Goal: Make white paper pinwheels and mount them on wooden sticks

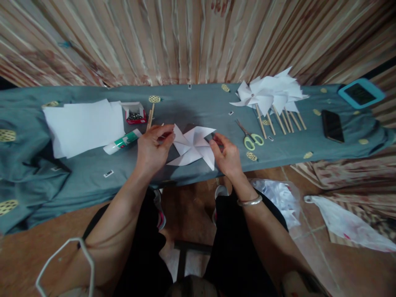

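A white paper pinwheel [194, 145] with folded blades lies between my two hands at the table's front edge. Thumb and forefinger of my left hand [153, 149] close on its left blade tip. At its right edge, my right hand [228, 153] has the paper between curled fingers and thumb. Just beyond my left hand lie wooden sticks [151, 116], partly hidden by it. A green and white glue stick [122, 141] rests left of that hand. Scissors with pale green handles [251, 139] lie to the right of my right hand.
On the cloth-covered table [204, 99], a stack of white paper [86, 128] and a red box of small metal pieces [135, 113] sit left. Finished pinwheels on sticks [272, 93], a phone [332, 126] and a blue-framed device [361, 93] lie right. Plastic bags [280, 198] are on the floor.
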Available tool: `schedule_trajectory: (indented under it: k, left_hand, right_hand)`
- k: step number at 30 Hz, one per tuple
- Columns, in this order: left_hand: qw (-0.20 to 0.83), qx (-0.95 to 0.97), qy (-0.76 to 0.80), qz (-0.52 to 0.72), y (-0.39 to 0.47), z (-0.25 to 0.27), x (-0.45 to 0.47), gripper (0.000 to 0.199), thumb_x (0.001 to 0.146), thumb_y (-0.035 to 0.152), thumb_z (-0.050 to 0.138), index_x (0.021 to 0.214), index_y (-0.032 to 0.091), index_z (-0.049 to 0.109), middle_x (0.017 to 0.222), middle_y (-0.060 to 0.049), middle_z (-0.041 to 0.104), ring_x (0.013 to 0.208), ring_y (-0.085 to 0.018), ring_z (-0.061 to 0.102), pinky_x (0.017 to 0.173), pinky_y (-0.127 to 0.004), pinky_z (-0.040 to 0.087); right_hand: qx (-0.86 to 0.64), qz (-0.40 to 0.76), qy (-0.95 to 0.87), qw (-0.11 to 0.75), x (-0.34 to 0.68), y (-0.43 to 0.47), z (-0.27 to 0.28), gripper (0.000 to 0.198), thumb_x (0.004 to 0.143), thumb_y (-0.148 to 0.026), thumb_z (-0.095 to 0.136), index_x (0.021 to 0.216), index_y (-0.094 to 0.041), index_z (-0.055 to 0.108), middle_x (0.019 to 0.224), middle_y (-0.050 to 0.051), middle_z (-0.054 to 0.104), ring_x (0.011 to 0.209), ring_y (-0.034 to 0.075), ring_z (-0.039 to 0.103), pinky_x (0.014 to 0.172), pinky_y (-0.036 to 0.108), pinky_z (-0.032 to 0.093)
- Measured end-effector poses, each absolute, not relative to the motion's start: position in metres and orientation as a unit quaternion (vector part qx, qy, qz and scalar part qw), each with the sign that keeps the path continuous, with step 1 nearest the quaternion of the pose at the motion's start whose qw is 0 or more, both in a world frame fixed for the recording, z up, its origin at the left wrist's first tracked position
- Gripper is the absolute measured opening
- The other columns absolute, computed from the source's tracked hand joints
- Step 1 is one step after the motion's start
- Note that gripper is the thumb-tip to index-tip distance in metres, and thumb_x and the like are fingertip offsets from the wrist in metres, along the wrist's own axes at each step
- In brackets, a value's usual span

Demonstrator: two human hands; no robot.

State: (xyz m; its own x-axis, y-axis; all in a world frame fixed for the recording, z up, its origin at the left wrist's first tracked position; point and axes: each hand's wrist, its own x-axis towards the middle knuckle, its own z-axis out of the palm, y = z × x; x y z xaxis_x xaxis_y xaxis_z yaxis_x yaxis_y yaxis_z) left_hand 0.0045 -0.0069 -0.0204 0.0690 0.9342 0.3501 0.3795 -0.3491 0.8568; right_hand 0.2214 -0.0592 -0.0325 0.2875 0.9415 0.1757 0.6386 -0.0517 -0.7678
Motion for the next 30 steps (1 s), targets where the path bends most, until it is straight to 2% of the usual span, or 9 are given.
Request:
schedule_trajectory:
  k: [5, 12, 16, 21, 24, 27, 30]
  left_hand:
    - [0.295, 0.672, 0.491, 0.468, -0.007, -0.023, 0.005, 0.022, 0.082, 0.02, 0.066, 0.102, 0.021, 0.075, 0.093, -0.005, 0.072, 0.081, -0.017, 0.07, 0.077, -0.029, 0.056]
    - [0.299, 0.678, 0.491, 0.459, -0.006, -0.027, 0.0, 0.024, 0.083, 0.032, 0.068, 0.106, 0.023, 0.073, 0.098, -0.006, 0.072, 0.087, -0.021, 0.07, 0.08, -0.034, 0.057]
    - [0.31, 0.662, 0.496, 0.469, -0.005, -0.032, -0.005, 0.036, 0.081, 0.035, 0.071, 0.116, 0.024, 0.069, 0.116, -0.008, 0.07, 0.101, -0.025, 0.068, 0.087, -0.039, 0.056]
    - [0.354, 0.582, 0.511, 0.524, -0.005, -0.035, -0.006, 0.07, 0.075, 0.035, 0.078, 0.139, 0.03, 0.049, 0.144, -0.01, 0.055, 0.133, -0.028, 0.052, 0.105, -0.044, 0.047]
    - [0.412, 0.515, 0.515, 0.548, -0.008, -0.032, -0.003, 0.08, 0.074, 0.034, 0.08, 0.143, 0.034, 0.042, 0.15, -0.01, 0.049, 0.139, -0.026, 0.046, 0.11, -0.043, 0.042]
    - [0.496, 0.438, 0.507, 0.553, -0.012, -0.025, 0.002, 0.079, 0.076, 0.031, 0.077, 0.144, 0.032, 0.038, 0.15, -0.01, 0.049, 0.137, -0.022, 0.049, 0.112, -0.042, 0.041]
    - [0.603, 0.339, 0.489, 0.532, -0.018, -0.017, 0.01, 0.061, 0.081, 0.034, 0.071, 0.136, 0.027, 0.046, 0.143, -0.01, 0.056, 0.13, -0.02, 0.057, 0.111, -0.039, 0.044]
  right_hand:
    - [-0.703, 0.22, -0.558, 0.383, 0.213, -0.051, -0.03, 0.05, 0.085, -0.042, 0.063, 0.127, -0.015, 0.059, 0.095, 0.009, 0.078, 0.084, 0.025, 0.073, 0.084, 0.042, 0.057]
    - [-0.712, 0.236, -0.554, 0.361, 0.21, -0.05, -0.03, 0.068, 0.073, -0.031, 0.075, 0.135, -0.013, 0.051, 0.1, 0.009, 0.077, 0.08, 0.023, 0.072, 0.081, 0.041, 0.057]
    - [-0.7, 0.255, -0.551, 0.376, 0.209, -0.051, -0.033, 0.069, 0.074, -0.02, 0.067, 0.139, -0.014, 0.047, 0.097, 0.007, 0.077, 0.078, 0.021, 0.071, 0.081, 0.04, 0.057]
    - [-0.663, 0.273, -0.532, 0.451, 0.209, -0.051, -0.036, 0.068, 0.076, -0.022, 0.061, 0.141, -0.014, 0.045, 0.095, 0.006, 0.077, 0.078, 0.02, 0.069, 0.081, 0.039, 0.056]
    - [-0.639, 0.294, -0.491, 0.515, 0.213, -0.048, -0.037, 0.066, 0.074, -0.027, 0.063, 0.137, -0.014, 0.047, 0.094, 0.006, 0.077, 0.076, 0.019, 0.069, 0.078, 0.038, 0.056]
    - [-0.6, 0.332, -0.422, 0.593, 0.219, -0.042, -0.038, 0.067, 0.069, -0.03, 0.068, 0.132, -0.017, 0.05, 0.091, 0.004, 0.077, 0.075, 0.019, 0.07, 0.074, 0.036, 0.056]
    - [-0.564, 0.357, -0.356, 0.653, 0.223, -0.037, -0.036, 0.066, 0.063, -0.032, 0.074, 0.125, -0.018, 0.053, 0.087, 0.002, 0.077, 0.074, 0.019, 0.07, 0.073, 0.036, 0.057]
